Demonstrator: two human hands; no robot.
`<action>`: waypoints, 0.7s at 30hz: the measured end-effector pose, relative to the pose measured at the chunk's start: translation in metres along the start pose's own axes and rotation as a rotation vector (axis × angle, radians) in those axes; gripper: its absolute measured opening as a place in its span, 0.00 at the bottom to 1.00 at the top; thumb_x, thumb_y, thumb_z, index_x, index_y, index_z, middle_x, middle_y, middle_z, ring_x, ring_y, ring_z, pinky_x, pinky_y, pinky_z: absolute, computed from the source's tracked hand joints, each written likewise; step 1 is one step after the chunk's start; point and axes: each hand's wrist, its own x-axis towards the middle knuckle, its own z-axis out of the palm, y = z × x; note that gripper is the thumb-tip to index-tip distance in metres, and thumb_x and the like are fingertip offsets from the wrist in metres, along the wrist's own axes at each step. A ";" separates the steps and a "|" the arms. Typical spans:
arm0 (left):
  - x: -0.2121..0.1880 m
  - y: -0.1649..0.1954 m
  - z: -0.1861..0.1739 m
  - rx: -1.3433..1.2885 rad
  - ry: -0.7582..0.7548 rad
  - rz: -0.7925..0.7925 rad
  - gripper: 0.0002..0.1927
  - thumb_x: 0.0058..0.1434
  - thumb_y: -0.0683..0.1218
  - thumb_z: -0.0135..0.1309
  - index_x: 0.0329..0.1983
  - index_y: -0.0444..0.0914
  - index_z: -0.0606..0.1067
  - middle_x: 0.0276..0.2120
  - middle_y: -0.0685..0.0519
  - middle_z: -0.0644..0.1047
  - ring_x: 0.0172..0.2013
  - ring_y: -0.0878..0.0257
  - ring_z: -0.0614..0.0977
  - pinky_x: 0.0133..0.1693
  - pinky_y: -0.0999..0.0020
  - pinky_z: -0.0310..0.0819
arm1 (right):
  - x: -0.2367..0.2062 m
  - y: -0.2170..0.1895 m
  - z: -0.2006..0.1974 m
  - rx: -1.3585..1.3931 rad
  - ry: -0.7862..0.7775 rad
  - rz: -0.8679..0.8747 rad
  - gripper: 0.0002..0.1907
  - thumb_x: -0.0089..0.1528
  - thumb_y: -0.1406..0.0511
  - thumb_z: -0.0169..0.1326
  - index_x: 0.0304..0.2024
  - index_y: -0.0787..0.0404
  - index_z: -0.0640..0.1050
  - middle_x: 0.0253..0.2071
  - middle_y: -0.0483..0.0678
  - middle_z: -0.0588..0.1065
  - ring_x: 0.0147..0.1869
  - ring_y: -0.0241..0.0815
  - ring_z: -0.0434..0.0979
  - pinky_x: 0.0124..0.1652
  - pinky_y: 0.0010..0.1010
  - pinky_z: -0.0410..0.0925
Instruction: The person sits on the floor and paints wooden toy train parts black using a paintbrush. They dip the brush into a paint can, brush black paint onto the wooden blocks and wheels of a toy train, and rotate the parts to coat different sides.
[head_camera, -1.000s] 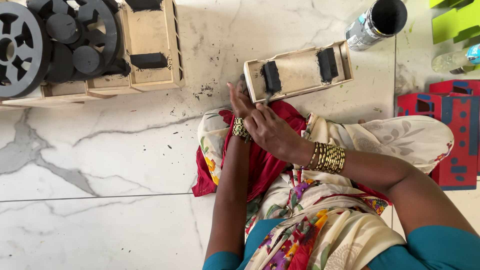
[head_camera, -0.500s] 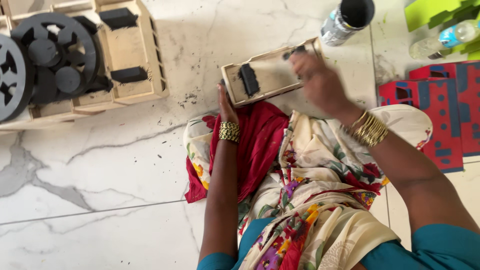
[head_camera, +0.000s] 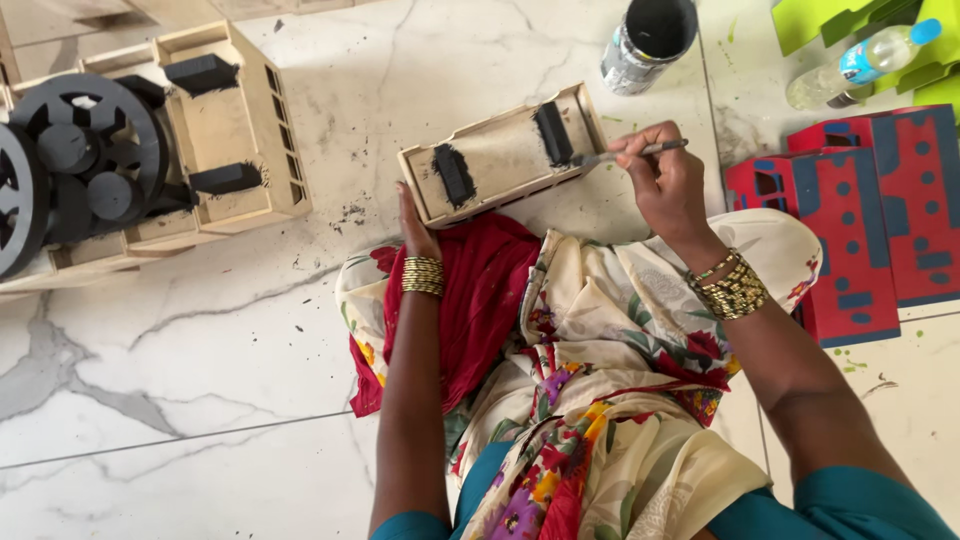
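Right hand (head_camera: 668, 180) pinches a thin paintbrush (head_camera: 632, 154) between thumb and fingers, brush tip touching the black block (head_camera: 552, 132) at the right end of a shallow wooden tray (head_camera: 500, 155). The tray lies on the white marble floor (head_camera: 200, 350), tilted, its near edge against the person's lap, just above the red cloth (head_camera: 480, 300). A second black block (head_camera: 455, 175) sits near the tray's left end, its paint rough-edged. Left hand (head_camera: 415, 222) steadies the tray at its near left corner, fingers mostly hidden under the rim, so whether it clasps the wood or only presses on it cannot be told. Gold bangles on both wrists. Open paint can (head_camera: 650, 40) with a black inside stands beyond the tray, near its right end. Far left, a bigger wooden assembly (head_camera: 225, 130) with black wheels (head_camera: 90, 150) and black blocks. Right side: red and blue cut-out panels (head_camera: 860, 220), a clear plastic bottle (head_camera: 860, 62) with a blue cap, green pieces (head_camera: 830, 20) at the top corner. Black specks dot the floor between tray and assembly.
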 end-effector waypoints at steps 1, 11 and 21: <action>0.005 0.005 0.004 0.155 0.044 0.023 0.42 0.68 0.67 0.42 0.76 0.37 0.55 0.74 0.46 0.59 0.72 0.54 0.61 0.67 0.57 0.55 | 0.004 0.003 -0.001 0.015 0.017 -0.013 0.06 0.71 0.76 0.52 0.44 0.65 0.67 0.47 0.57 0.80 0.53 0.41 0.82 0.51 0.28 0.76; 0.052 0.021 0.023 0.734 0.029 0.179 0.41 0.69 0.68 0.37 0.67 0.30 0.67 0.56 0.36 0.77 0.57 0.46 0.77 0.59 0.59 0.70 | 0.079 0.037 0.036 0.059 0.109 -0.163 0.05 0.72 0.73 0.51 0.45 0.63 0.67 0.45 0.56 0.80 0.49 0.43 0.84 0.47 0.29 0.77; 0.043 0.014 0.017 0.761 0.035 0.249 0.41 0.71 0.69 0.35 0.71 0.32 0.63 0.65 0.37 0.71 0.66 0.49 0.72 0.65 0.60 0.62 | 0.009 0.000 0.029 -0.402 -0.226 -0.204 0.05 0.69 0.67 0.46 0.43 0.63 0.69 0.51 0.58 0.77 0.49 0.54 0.82 0.34 0.31 0.77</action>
